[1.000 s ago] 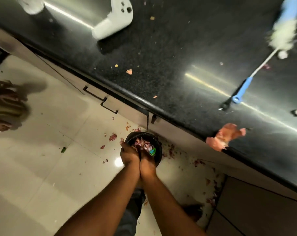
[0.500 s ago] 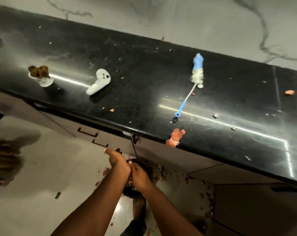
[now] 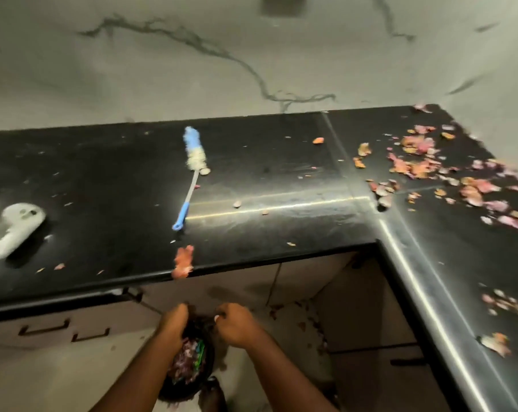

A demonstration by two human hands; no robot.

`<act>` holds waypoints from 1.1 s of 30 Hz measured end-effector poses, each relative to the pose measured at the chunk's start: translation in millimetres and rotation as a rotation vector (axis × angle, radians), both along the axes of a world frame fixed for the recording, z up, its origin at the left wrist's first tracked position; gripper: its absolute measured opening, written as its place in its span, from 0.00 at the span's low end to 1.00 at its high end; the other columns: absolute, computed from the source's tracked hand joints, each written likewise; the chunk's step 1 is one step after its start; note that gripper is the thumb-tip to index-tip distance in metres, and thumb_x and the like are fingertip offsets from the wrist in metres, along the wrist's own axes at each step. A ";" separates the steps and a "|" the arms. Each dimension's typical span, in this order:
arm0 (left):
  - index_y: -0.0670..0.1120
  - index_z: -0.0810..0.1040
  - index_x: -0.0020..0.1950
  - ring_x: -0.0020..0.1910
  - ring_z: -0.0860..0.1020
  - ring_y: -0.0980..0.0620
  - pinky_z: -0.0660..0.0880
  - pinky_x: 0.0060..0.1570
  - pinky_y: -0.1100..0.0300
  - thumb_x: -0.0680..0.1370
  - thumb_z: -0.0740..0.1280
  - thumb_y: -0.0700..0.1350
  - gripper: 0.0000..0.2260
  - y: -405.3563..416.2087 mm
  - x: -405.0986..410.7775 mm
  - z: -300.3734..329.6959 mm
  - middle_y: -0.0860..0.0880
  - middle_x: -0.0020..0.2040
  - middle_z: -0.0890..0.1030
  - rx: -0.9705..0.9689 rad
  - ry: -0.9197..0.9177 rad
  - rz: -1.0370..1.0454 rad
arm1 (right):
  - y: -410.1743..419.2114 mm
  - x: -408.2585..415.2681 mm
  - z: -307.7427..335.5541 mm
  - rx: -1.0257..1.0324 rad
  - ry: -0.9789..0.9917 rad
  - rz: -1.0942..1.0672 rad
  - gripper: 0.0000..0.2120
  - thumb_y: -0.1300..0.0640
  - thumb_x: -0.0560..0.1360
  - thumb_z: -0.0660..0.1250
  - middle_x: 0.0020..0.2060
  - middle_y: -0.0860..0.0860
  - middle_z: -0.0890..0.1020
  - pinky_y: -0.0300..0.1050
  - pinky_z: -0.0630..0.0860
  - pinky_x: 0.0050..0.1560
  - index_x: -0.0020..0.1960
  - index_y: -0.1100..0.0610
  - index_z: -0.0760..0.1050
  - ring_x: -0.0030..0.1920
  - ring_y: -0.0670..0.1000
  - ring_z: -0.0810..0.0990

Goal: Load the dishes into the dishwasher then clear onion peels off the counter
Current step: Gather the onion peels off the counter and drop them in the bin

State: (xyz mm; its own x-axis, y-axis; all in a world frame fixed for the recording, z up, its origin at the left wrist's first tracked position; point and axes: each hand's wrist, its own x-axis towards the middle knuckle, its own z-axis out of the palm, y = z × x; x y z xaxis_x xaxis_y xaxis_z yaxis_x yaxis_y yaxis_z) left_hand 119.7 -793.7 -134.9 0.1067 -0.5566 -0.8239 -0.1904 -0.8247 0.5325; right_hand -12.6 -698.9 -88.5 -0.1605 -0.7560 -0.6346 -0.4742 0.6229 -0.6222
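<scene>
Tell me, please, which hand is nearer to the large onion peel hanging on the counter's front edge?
The left hand. It sits almost straight below the large onion peel, over the dark bin. The right hand is below too, but farther to the right.

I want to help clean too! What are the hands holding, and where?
The left hand grips the rim of a dark bin full of onion peels. The right hand is closed beside the rim; whether it holds anything cannot be told.

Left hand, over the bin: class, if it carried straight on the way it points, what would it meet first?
The left hand points up and away toward the cabinet front under the counter edge. It would probably meet that front first, though depth is unclear here.
</scene>
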 end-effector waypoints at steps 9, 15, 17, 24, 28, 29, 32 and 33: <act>0.42 0.82 0.52 0.35 0.84 0.54 0.80 0.33 0.60 0.86 0.62 0.42 0.10 108.5 -254.0 87.6 0.45 0.40 0.85 -0.360 0.255 -0.748 | 100.0 -218.4 68.6 -0.215 0.085 -0.440 0.14 0.56 0.80 0.63 0.57 0.51 0.86 0.46 0.79 0.61 0.61 0.52 0.84 0.58 0.51 0.83; 0.48 0.84 0.52 0.42 0.86 0.47 0.83 0.43 0.52 0.85 0.64 0.44 0.09 167.8 -392.2 128.9 0.46 0.45 0.87 -0.624 0.459 -1.051 | 202.6 -334.9 103.8 -0.525 0.260 -0.934 0.10 0.57 0.80 0.65 0.49 0.42 0.87 0.35 0.77 0.55 0.54 0.48 0.84 0.51 0.39 0.83; 0.48 0.85 0.53 0.44 0.86 0.47 0.84 0.45 0.51 0.85 0.64 0.43 0.09 185.0 -419.4 131.1 0.47 0.46 0.88 -0.657 0.488 -1.120 | 230.8 -346.7 102.0 -0.566 0.301 -1.019 0.10 0.57 0.80 0.66 0.49 0.41 0.86 0.35 0.77 0.56 0.54 0.48 0.84 0.51 0.39 0.83; 0.52 0.84 0.53 0.46 0.85 0.57 0.83 0.51 0.52 0.83 0.66 0.43 0.07 227.0 -499.0 115.7 0.55 0.46 0.87 -0.767 0.476 -1.396 | 315.4 -353.9 83.3 -0.323 -0.100 -0.953 0.08 0.53 0.82 0.67 0.46 0.48 0.88 0.48 0.84 0.54 0.54 0.52 0.85 0.49 0.48 0.87; 0.53 0.83 0.53 0.46 0.83 0.61 0.81 0.51 0.58 0.83 0.66 0.43 0.07 240.9 -542.0 114.7 0.57 0.46 0.85 -0.903 0.491 -1.603 | 334.1 -369.5 89.9 -0.315 -0.362 -1.198 0.09 0.56 0.85 0.64 0.51 0.56 0.87 0.46 0.84 0.50 0.59 0.56 0.82 0.49 0.54 0.88; 0.52 0.82 0.54 0.47 0.84 0.61 0.81 0.51 0.58 0.84 0.65 0.43 0.07 244.8 -553.2 116.0 0.56 0.46 0.85 -0.896 0.540 -1.644 | 335.3 -376.8 91.5 -0.348 -0.357 -1.279 0.09 0.56 0.85 0.64 0.51 0.57 0.87 0.45 0.84 0.49 0.60 0.57 0.81 0.49 0.54 0.88; 0.49 0.82 0.55 0.48 0.85 0.57 0.82 0.53 0.56 0.85 0.63 0.42 0.07 248.7 -575.7 113.9 0.52 0.48 0.86 -0.827 0.698 -1.712 | 335.7 -398.9 99.8 -0.509 -0.193 -1.505 0.08 0.58 0.84 0.66 0.47 0.58 0.88 0.43 0.83 0.45 0.56 0.59 0.83 0.46 0.55 0.88; 0.47 0.82 0.55 0.47 0.85 0.54 0.83 0.52 0.55 0.86 0.63 0.42 0.08 246.3 -578.8 111.3 0.51 0.47 0.86 -0.798 0.748 -1.700 | 336.6 -406.1 100.7 -0.577 -0.098 -1.587 0.08 0.58 0.84 0.66 0.44 0.57 0.88 0.43 0.83 0.44 0.54 0.58 0.83 0.44 0.54 0.87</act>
State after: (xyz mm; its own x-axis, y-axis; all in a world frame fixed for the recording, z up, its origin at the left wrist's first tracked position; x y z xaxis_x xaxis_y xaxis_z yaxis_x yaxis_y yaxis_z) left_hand -459.2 -547.4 -23.6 -0.9943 0.1051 -0.0159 0.0200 0.3324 0.9429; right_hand -418.7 -362.3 12.2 -0.9135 -0.0194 -0.4064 0.4021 0.1097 -0.9090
